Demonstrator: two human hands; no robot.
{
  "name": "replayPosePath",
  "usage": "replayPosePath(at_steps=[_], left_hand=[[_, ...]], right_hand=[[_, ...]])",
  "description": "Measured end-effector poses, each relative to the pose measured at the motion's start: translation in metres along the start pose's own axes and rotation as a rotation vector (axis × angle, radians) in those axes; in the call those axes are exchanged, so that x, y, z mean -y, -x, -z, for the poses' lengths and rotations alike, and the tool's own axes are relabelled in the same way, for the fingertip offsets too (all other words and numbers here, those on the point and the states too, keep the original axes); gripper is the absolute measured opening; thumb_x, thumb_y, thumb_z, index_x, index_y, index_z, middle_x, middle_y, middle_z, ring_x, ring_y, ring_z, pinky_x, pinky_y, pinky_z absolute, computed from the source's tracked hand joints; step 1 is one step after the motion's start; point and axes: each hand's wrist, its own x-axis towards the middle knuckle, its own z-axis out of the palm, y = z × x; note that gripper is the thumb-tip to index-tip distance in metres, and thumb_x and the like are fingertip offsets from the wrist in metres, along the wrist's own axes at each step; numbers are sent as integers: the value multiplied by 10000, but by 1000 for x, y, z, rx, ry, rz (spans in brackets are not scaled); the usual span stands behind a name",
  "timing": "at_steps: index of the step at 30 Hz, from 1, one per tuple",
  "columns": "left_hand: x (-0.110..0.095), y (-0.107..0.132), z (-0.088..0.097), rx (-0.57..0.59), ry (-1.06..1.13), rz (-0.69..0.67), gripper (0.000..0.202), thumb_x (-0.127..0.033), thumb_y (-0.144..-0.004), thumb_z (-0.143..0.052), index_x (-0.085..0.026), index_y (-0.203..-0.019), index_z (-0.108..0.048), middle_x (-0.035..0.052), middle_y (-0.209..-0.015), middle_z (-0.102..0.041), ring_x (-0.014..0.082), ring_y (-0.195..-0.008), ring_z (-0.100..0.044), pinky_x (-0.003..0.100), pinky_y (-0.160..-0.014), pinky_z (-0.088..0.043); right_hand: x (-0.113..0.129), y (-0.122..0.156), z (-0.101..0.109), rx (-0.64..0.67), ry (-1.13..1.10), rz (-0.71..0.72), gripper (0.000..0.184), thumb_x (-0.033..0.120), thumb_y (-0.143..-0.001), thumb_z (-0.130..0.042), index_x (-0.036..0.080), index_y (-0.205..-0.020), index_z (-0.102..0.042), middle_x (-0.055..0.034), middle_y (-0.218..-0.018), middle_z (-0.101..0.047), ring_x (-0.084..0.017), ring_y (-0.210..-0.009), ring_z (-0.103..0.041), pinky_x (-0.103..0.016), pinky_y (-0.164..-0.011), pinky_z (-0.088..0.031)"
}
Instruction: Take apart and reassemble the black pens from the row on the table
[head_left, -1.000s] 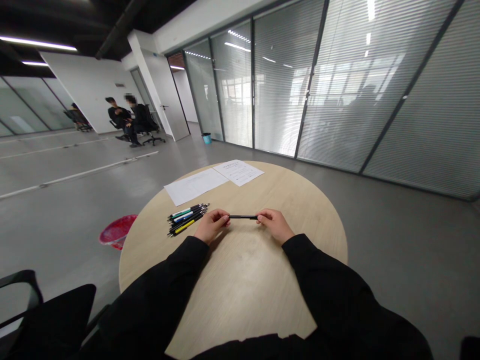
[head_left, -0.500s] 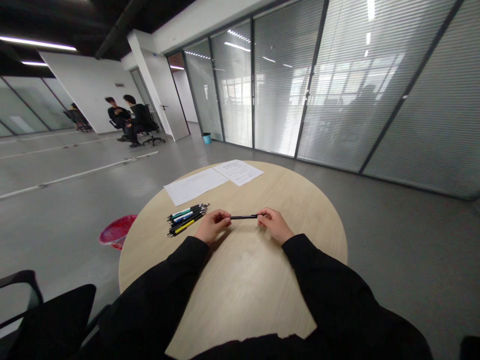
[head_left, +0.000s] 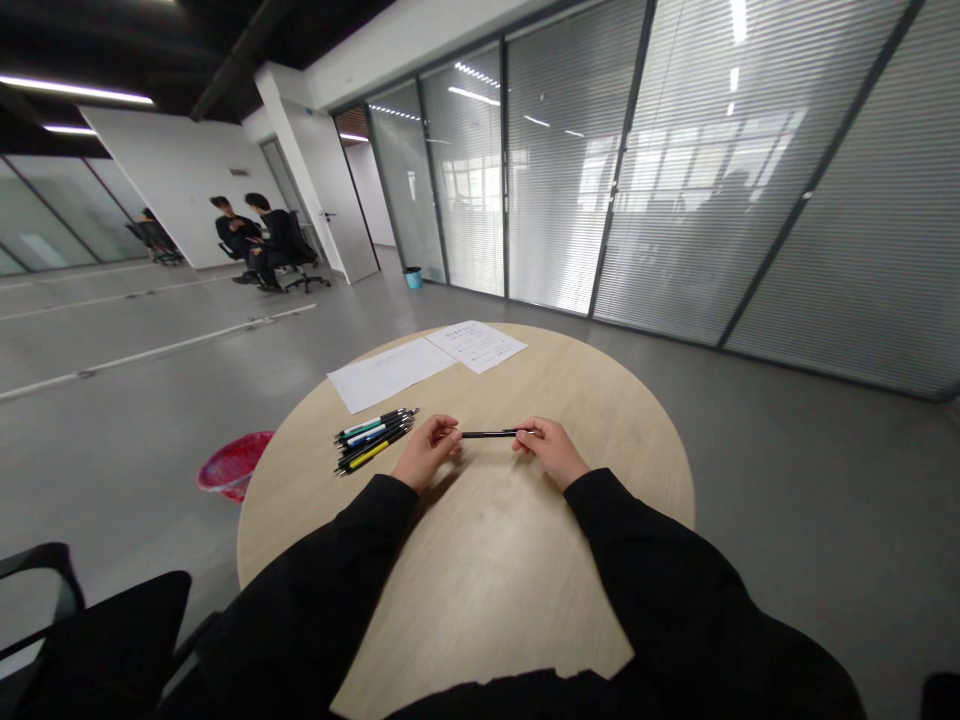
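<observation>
So we're pinching a pen [head_left: 487, 434] by its ends, left hand [head_left: 426, 453] and right hand [head_left: 553, 453], holding it pretty much level over the table [head_left: 495, 580], other pens [head_left: 373, 441] lying to the left.

Two paper sheets [head_left: 394, 375], one held pen [head_left: 487, 434]

One left hand [head_left: 427, 455] and one right hand [head_left: 553, 452] are showing. Piled pens [head_left: 367, 435] are overlapping beyond counting. One round table [head_left: 495, 560], one red container [head_left: 236, 463] and one blue bin [head_left: 413, 279] are standing.
</observation>
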Motion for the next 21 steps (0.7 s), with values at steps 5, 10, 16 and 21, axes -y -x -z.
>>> replayPosePath(at_steps=[5, 10, 16, 21], left_hand=[[-6, 2, 1, 21, -255, 67, 548, -634, -884, -428, -156, -685, -608, -4, -558, -529, 125, -502, -466, 255, -497, -347], [-8, 3, 3, 81, -279, 63, 498, -611, -857, -488, -181, -615, -561, -30, -503, -473, 117, -468, -400, 251, -474, -297], [-6, 3, 2, 148, -75, 21, 295, -433, -764, -678, -185, -831, -532, -62, -640, -478, 86, -526, -437, 213, -510, -369], [-7, 4, 1, 138, -78, -7, 330, -428, -765, -686, -192, -910, -507, -64, -691, -493, 77, -522, -444, 208, -504, -371]], right_hand=[[1, 0, 0, 10, 6, -3, 305, 431, -753, -690, 149, -864, -652, -55, -714, -715, -139, -611, -586, -281, -613, -452], [3, 1, -1, 12, 4, -2, 304, 433, -751, -689, 151, -858, -650, -52, -713, -714, -140, -618, -592, -286, -621, -464], [8, 2, -2, 4, 16, -8, 286, 419, -747, -679, 152, -846, -650, -51, -700, -709, -144, -622, -599, -283, -621, -455], [8, 3, -1, 4, 19, -7, 287, 412, -743, -682, 149, -851, -647, -53, -706, -710, -146, -629, -605, -283, -633, -455]])
